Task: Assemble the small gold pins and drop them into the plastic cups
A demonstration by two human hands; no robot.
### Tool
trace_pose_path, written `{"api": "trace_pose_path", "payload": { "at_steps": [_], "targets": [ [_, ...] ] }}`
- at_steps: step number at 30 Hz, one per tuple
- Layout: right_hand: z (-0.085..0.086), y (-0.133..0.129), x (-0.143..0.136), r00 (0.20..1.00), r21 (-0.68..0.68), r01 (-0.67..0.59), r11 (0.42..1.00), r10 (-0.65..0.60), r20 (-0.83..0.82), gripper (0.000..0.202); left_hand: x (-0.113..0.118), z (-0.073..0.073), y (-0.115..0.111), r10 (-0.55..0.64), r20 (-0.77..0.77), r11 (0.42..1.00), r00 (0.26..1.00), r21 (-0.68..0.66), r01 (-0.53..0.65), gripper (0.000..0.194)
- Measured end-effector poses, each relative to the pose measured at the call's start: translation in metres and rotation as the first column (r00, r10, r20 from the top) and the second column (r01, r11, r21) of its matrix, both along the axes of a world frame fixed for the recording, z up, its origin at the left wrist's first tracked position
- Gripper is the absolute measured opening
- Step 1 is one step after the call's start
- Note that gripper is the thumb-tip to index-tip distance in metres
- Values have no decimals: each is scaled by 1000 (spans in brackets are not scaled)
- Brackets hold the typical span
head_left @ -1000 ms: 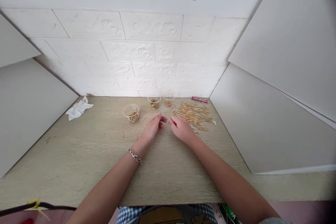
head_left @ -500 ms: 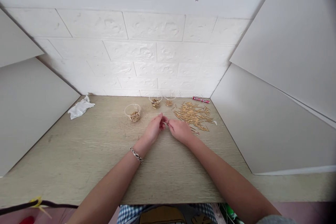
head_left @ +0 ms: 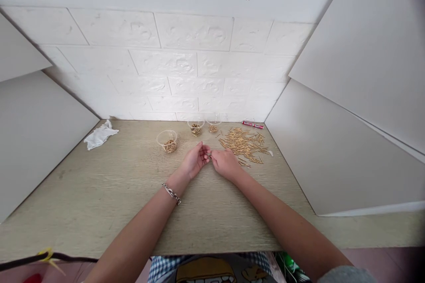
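My left hand (head_left: 194, 162) and right hand (head_left: 226, 163) meet fingertip to fingertip above the wooden table (head_left: 99, 194), both forearms stretched forward, and together they pinch one small gold pin (head_left: 209, 155) (too small to see clearly). The pin is just left of the pile of gold pins (head_left: 244, 142) lying on the table. Beyond my left hand stands a clear cup (head_left: 167, 140), and my left wrist has a bracelet (head_left: 171, 193).
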State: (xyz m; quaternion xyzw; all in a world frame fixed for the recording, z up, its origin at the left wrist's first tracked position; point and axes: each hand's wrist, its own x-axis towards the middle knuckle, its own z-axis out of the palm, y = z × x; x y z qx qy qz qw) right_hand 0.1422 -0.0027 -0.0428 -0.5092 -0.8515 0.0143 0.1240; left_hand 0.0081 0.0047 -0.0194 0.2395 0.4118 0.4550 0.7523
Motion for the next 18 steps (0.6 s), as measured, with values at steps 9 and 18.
{"api": "trace_pose_path", "payload": {
  "at_steps": [9, 18],
  "targets": [
    [1, -1, -1, 1000, -37, -7, 999, 8, 12, 23, 0, -5, 1, 17, -62, 996, 998, 87, -11, 18],
    [4, -3, 4, 926, -155, 114, 981, -161, -341, 35, -1, -3, -1, 46, -730, 750, 682, 476, 459, 29]
  ]
}}
